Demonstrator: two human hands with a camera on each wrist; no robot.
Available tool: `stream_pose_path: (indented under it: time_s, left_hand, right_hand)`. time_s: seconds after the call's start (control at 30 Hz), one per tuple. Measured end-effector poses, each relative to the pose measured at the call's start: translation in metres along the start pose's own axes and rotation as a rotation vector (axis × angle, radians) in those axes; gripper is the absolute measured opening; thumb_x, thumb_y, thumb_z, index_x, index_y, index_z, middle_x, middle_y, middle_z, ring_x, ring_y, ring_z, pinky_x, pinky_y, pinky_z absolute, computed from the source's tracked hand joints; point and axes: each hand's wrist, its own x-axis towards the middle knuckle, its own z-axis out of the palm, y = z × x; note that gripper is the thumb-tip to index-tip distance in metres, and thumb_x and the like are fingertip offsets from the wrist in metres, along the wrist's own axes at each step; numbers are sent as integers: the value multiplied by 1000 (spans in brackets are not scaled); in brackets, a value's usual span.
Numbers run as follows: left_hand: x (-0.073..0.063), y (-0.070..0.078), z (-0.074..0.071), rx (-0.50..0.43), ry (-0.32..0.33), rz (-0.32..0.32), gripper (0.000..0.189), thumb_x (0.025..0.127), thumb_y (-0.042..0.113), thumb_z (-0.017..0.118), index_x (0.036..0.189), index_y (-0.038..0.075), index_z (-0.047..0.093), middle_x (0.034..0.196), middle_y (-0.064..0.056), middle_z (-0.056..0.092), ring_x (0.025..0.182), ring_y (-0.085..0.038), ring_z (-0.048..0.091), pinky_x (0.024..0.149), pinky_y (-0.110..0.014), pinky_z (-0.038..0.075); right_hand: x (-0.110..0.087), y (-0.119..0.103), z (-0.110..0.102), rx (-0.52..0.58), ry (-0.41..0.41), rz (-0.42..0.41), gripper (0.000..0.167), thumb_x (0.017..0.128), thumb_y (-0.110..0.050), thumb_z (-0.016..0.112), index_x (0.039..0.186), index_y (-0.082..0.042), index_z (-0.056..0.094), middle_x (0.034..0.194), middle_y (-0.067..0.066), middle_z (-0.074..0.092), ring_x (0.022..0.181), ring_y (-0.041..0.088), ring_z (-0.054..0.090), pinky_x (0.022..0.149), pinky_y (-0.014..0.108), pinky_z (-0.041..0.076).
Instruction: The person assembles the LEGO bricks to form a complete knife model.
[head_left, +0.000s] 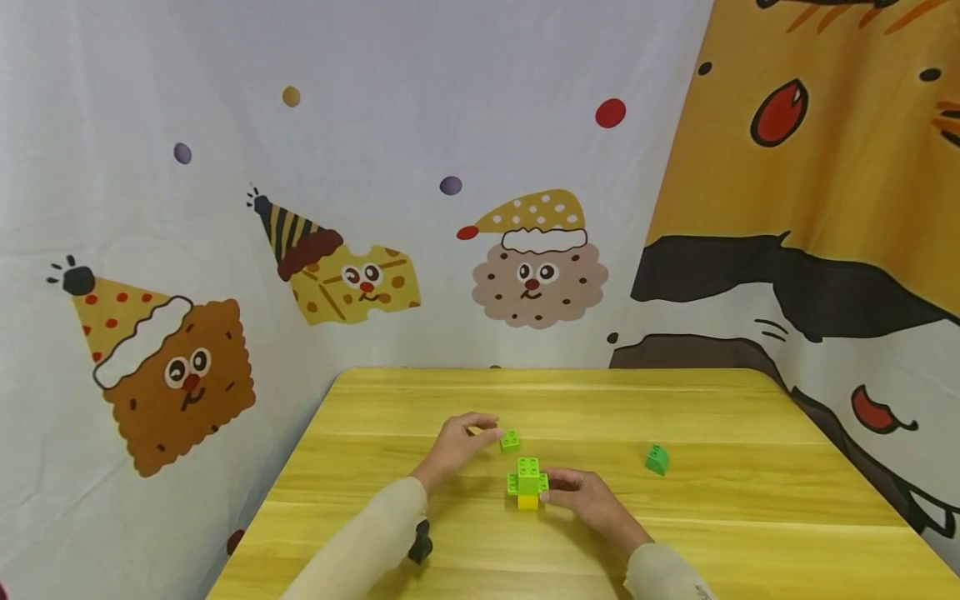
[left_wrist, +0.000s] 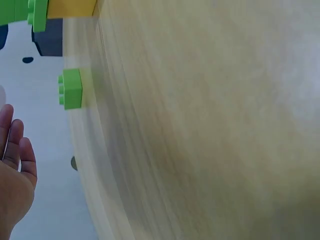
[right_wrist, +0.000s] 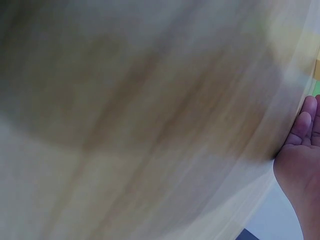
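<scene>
A small stack of toy building bricks [head_left: 528,481], light green on top and yellow below, stands on the table. My right hand [head_left: 592,504] is at its right side, thumb and fingers holding the stack's right edge; in the right wrist view the hand [right_wrist: 302,160] partly hides it. Behind the stack lies a loose light green brick [head_left: 510,442], studs up. My left hand [head_left: 459,446] reaches beside that brick, its fingertips very near. In the left wrist view a gap shows between the left hand [left_wrist: 17,170] and the green brick [left_wrist: 73,89].
A darker green curved brick [head_left: 657,459] lies to the right on the wooden table [head_left: 750,533]. A dark object [head_left: 421,542] shows beside my left sleeve. A printed cloth [head_left: 390,125] hangs behind the table.
</scene>
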Motion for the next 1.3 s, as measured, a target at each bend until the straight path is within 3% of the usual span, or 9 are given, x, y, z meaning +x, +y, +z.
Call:
stream_pose_path:
  time_s: [0.27,0.53,1.03,1.3]
  left_hand:
    - [9,-10,-5,-15,28,-47,45,91,45,71,127,19,67,121,-3,65,112,-26,57,87,-40,48]
    - [18,-13,-9,-8,66,-93,51,90,42,74,131,15,64,124,-6,63,115,-29,55,92,-47,48]
    - [26,-22,1,40,8,-146,53,90,30,76,132,1,61,127,-15,61,118,-32,53,97,-50,44]
    - [26,-28,9,44,-21,-176,52,89,30,77,129,2,62,123,-13,62,113,-29,54,95,-48,46]
  right_hand:
    - [2,1,-1,3,-9,11,51,87,-28,78,129,-1,64,123,14,66,112,29,61,94,47,49]
    - [1,3,-1,29,-23,0,53,87,-28,78,130,0,64,123,14,66,111,28,61,93,45,50]
    - [0,1,-1,36,-29,-4,53,87,-27,78,129,1,63,123,15,66,110,28,62,93,44,50]
    - [-1,0,-1,22,-18,3,54,86,-29,79,129,0,63,124,15,65,110,29,61,93,45,50]
